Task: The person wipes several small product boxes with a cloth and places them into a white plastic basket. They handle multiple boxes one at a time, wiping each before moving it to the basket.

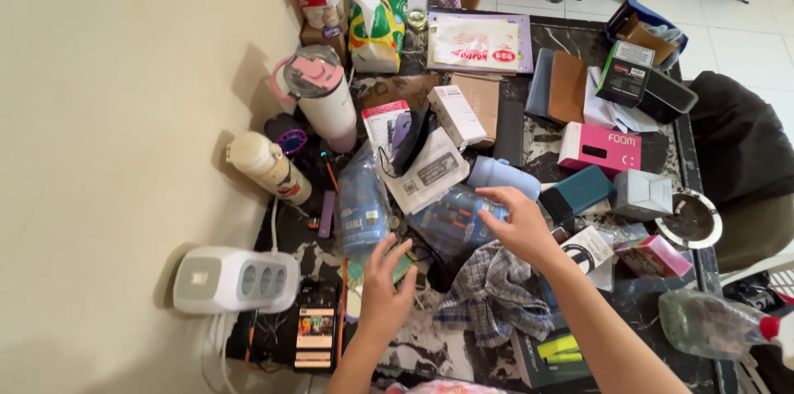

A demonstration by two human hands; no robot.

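My left hand [385, 286] hovers over the near left of a cluttered dark marble table [662, 311], fingers apart, just below a clear plastic bag with a blue item [361, 210]. My right hand [519, 224] reaches over a second clear bag holding dark and orange items [453, 224], fingers spread and holding nothing. A crumpled checked cloth [495, 295] lies under my right wrist. Whether either hand touches a bag is unclear.
A white tumbler with a pink lid [324, 96], a cream bottle [269, 167], a white power strip [236, 280] and a phone [317, 336] sit along the left. Boxes crowd the middle and right, among them a pink box [600, 148]. A tissue pack [376, 30] stands at the back.
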